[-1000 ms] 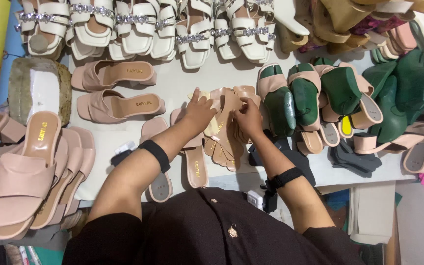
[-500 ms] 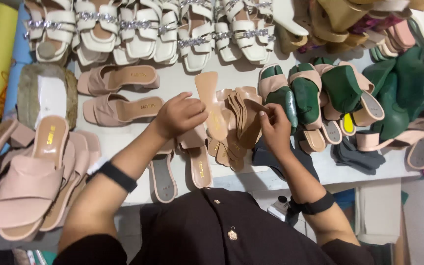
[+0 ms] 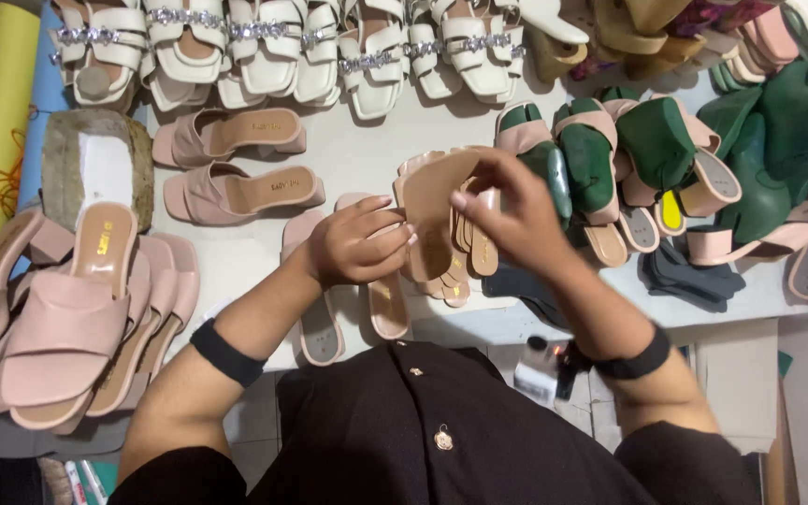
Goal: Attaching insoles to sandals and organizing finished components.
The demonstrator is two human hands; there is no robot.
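Observation:
My right hand grips a tan shoe insole by its top edge, holding it upright above the white table. My left hand is curled with its fingertips against the insole's left side. Behind the insole a stack of several more tan insoles rests on the table. Two pink soles lie flat under my left wrist near the table's front edge.
White strappy sandals line the back. Two pink block-heel mules lie left of centre, and a heap of pink slides sits at far left. Green shoe lasts with pink uppers crowd the right, beside dark cloth pieces.
My right hand has lifted one insole off the stack and turned it upright. My left hand has moved right to meet it.

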